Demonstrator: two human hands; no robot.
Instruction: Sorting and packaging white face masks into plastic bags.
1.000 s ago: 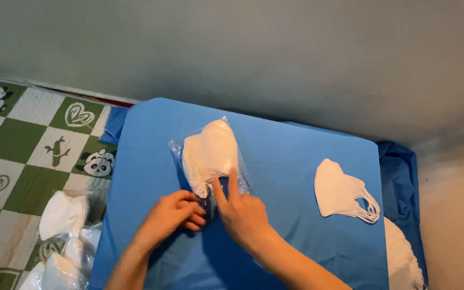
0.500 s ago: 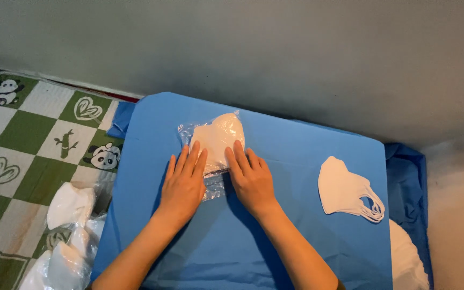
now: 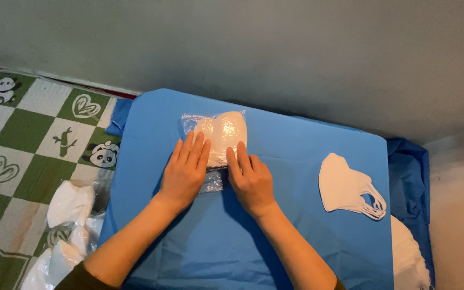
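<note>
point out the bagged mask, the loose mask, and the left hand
bagged mask (image 3: 222, 133), head view, on the white mask body inside the clear bag
loose mask (image 3: 343, 183), head view, on its white panel, left of the ear loops
left hand (image 3: 185, 173), head view, on the back of the hand

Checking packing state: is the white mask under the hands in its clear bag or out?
In: clear film wraps the white mask, under left hand and right hand.

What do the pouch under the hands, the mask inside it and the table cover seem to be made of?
The pouch looks like thin clear plastic film: glossy, crinkled, see-through. The mask inside seems soft white nonwoven fabric, matte, though the film blurs it. The blue cover looks like smooth cloth or nonwoven sheet, matte with faint fold creases. Left hand and right hand press flat on the pouch.
</note>
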